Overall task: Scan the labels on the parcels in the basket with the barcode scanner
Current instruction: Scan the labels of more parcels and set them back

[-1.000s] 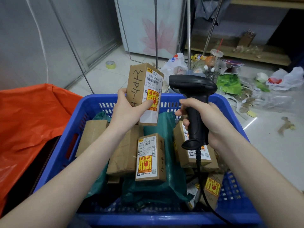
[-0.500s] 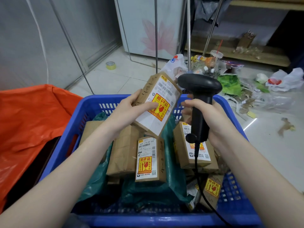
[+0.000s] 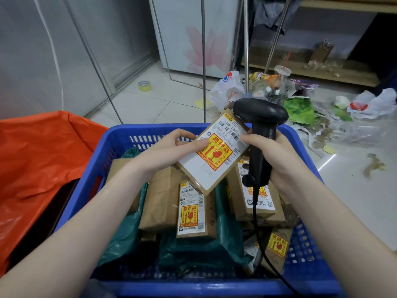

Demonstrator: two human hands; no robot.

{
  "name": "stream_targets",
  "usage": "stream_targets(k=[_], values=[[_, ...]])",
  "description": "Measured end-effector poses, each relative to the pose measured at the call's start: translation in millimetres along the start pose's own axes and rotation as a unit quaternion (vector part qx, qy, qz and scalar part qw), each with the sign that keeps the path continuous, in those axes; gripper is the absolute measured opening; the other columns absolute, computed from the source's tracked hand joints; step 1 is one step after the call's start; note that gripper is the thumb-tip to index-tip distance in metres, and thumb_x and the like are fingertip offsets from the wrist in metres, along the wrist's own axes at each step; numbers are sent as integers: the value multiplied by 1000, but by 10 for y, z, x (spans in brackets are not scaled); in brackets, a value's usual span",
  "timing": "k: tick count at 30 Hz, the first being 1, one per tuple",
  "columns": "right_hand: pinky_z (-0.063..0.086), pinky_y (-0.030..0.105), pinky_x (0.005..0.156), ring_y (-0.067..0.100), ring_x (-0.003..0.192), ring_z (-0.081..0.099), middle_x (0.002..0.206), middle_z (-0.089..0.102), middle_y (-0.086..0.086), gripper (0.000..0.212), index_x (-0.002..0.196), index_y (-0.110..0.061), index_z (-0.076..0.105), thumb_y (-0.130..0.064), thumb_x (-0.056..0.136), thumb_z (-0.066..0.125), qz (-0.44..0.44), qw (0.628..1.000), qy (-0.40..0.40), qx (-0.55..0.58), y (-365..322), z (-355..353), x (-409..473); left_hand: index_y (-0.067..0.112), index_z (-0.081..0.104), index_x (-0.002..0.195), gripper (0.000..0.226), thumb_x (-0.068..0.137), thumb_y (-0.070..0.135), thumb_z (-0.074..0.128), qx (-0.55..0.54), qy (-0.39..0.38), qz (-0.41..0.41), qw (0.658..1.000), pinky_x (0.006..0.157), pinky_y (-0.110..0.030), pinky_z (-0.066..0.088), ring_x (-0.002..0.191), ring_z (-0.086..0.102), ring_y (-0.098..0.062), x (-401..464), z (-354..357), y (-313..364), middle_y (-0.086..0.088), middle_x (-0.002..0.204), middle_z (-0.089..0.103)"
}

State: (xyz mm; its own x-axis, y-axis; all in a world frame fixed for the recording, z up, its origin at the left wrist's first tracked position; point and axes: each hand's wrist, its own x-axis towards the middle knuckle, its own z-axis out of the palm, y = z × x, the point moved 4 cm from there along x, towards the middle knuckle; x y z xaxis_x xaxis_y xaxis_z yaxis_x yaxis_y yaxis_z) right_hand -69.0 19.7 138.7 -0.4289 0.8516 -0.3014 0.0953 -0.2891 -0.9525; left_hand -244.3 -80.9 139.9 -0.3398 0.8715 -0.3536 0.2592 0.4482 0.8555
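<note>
- Parcel [image 3: 212, 155] in brown card, tilted above the blue basket [image 3: 90, 190], its white label with the yellow and red sticker facing up; its far corner is hidden behind the scanner head.
- Left hand [image 3: 165, 153] has a closed grip on the parcel's left edge, thumb lying on the label; the fingers underneath are hidden.
- Right hand [image 3: 277, 158] has its grip wrapped round the handle of the black scanner [image 3: 261, 134], with the thumb touching the label's right edge. The scanner window is turned away, so where it aims cannot be told.
- Scanner cable [image 3: 256, 214] drops into the basket and runs out of view at the bottom edge.
- More parcels lie in the basket: one label-up in the middle [image 3: 192, 209], one under the scanner [image 3: 257, 203], and plain brown ones partly hidden by the forearm. A teal bag [image 3: 124, 237] covers whatever lies beneath.
- Small print on the labels is too fine to read.
- Orange sheet [image 3: 40, 160] left of the basket is cut off by the frame.
</note>
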Motion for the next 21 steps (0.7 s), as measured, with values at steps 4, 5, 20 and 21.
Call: stream_targets(k=[4, 5, 20, 21], values=[[55, 45, 84, 32, 96, 67, 115, 67, 22, 25, 105, -11, 57, -9, 83, 68, 13, 1000, -1, 4, 41, 3, 10, 29, 57, 108, 39, 80, 57, 56, -11, 49, 6, 999, 65, -17, 44, 74, 67, 1, -1, -32, 9, 12, 79, 71], [56, 43, 83, 33, 96, 68, 115, 67, 22, 24, 103, -12, 57, -7, 83, 68, 16, 1000, 1, 12, 54, 0, 17, 29, 58, 108, 39, 81, 57, 55, -26, 53, 6, 998, 69, -20, 45, 83, 66, -3, 4, -47, 3, 9, 88, 71], [56, 43, 87, 29, 99, 69, 109, 71, 11, 23, 104, -18, 56, -7, 86, 65, 34, 990, 86, 107, 114, -84, 73, 26, 29, 144, 88, 69, 54, 67, -81, -12, -99, 992, 87, -40, 52, 96, 67, -18, 18, 32, -156, 2, 115, 62], [55, 45, 87, 30, 100, 68, 111, 70, 11, 22, 102, -19, 56, -8, 86, 65, 33, 991, 80, 105, 110, -77, 69, 25, 29, 143, 85, 73, 51, 67, -78, -3, -96, 992, 87, -39, 52, 93, 67, -16, 34, 34, -163, 4, 110, 63]])
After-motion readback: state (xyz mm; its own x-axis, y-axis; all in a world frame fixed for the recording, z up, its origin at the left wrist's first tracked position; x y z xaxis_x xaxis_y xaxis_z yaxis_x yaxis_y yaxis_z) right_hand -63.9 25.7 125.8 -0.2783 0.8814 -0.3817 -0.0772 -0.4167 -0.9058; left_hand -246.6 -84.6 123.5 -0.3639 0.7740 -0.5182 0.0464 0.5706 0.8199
